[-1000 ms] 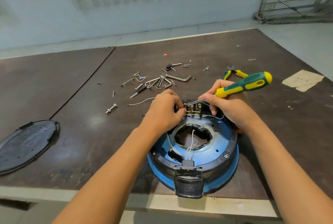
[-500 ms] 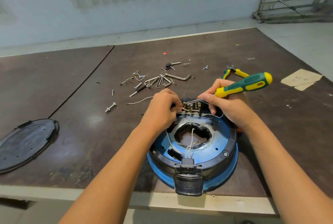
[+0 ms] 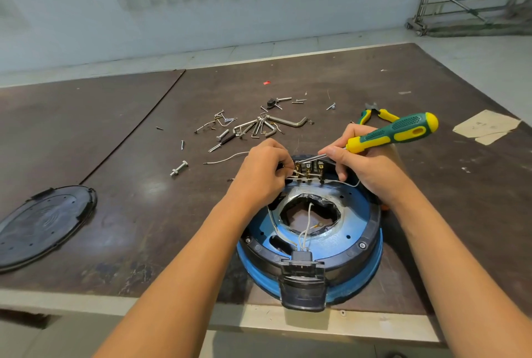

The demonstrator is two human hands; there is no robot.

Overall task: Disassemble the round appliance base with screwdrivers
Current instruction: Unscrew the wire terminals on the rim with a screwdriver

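Round appliance base at near table edge, right hand gripping screwdriver, left hand pinching white wire at terminals, hex keys, pliers beyond, black cover left.

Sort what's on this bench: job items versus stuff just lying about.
In use: blue round base, green-yellow screwdriver in right hand, terminal wire pinched by left hand.
Lying about: pliers, hex keys, loose bolt, black cover, paper scrap.

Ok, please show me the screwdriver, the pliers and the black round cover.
screwdriver (image 3: pixel 397 129): head view, on its green and yellow handle.
pliers (image 3: pixel 387 115): head view, on a yellow grip.
black round cover (image 3: pixel 43 228): head view, on its flat middle.
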